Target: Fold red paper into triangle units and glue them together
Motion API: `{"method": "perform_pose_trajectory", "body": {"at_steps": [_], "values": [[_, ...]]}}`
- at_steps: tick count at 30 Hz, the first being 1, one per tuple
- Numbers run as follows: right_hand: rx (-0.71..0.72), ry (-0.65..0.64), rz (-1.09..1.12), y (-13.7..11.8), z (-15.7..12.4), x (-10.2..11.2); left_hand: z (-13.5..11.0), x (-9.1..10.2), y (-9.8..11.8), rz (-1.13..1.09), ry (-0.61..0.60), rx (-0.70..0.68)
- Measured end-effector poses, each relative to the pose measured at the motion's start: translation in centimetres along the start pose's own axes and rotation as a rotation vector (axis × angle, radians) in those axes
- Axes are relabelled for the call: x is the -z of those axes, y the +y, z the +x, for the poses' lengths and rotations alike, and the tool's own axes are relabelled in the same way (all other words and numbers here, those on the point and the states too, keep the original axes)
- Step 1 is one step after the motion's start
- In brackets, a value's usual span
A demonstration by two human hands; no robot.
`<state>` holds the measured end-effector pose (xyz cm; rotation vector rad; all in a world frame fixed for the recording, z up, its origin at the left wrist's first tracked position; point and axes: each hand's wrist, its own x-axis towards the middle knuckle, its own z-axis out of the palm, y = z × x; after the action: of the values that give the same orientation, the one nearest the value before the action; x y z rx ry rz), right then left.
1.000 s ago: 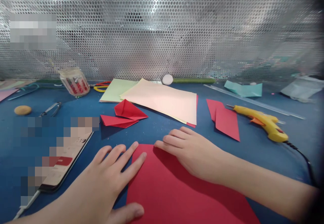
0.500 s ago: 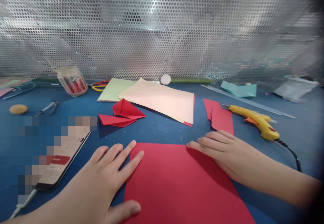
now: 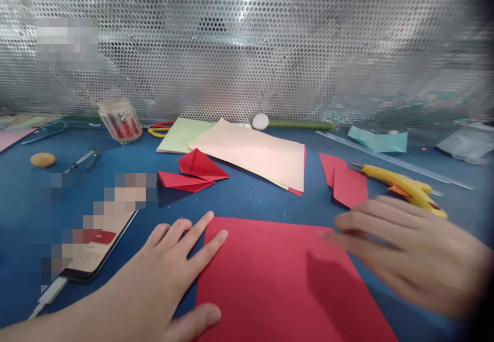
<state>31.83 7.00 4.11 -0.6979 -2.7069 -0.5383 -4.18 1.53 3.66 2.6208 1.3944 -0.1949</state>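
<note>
A sheet of red paper lies flat on the blue table in front of me, its near end running out of view. My left hand rests on the sheet's left edge with fingers spread and thumb apart. Over at the far right corner, my right hand is blurred by motion. Its fingers are stretched out and nothing shows in them. Whether its fingertips touch the sheet, I cannot tell. A shadow of this hand falls on the paper. Just beyond it lie cut red paper strips.
Folded red paper pieces sit ahead, before stacked pale sheets. At left are a phone, tweezers and a jar. A yellow glue gun and clear sticks lie right. Perforated metal stands behind.
My right hand has moved right and toward me, uncovering more of the sheet's far right corner. My left hand stays on the left edge. The view has shifted slightly left.
</note>
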Motion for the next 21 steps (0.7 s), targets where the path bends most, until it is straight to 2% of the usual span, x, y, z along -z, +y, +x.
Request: {"method": "perform_pose_trajectory", "body": {"at_steps": [2,3,4,5,6,7,10,12,21], "values": [[-0.019,0.02,0.176,-3.7,2.9,0.1,0.0,-0.5,-0.2,0.015,0.053,-0.004],[-0.012,0.129,0.233,-5.7,4.2,-0.2,0.0,-0.8,-0.2,0.038,0.096,-0.007],[-0.065,0.178,0.232,-7.5,5.3,-0.7,0.0,-1.0,-0.2,0.066,0.156,-0.025],[-0.068,0.11,0.234,-9.0,6.1,-1.3,0.0,-1.2,-0.1,0.092,0.187,-0.024],[-0.059,0.132,0.204,-10.2,6.7,-2.0,0.1,-1.2,-0.1,0.118,0.215,-0.032],[-0.067,0.162,0.147,-11.1,7.1,-2.7,0.2,-1.0,0.0,0.123,0.203,-0.06],[-0.098,0.155,0.054,-11.9,7.4,-4.4,0.5,-0.3,0.1,0.13,0.153,-0.07],[-0.135,0.148,0.056,-11.9,7.2,-4.9,0.6,-0.1,0.1,0.115,0.173,-0.065],[-0.144,0.165,0.081,-11.9,7.2,-4.4,0.4,-1.4,0.0,0.126,0.278,-0.081]]}}
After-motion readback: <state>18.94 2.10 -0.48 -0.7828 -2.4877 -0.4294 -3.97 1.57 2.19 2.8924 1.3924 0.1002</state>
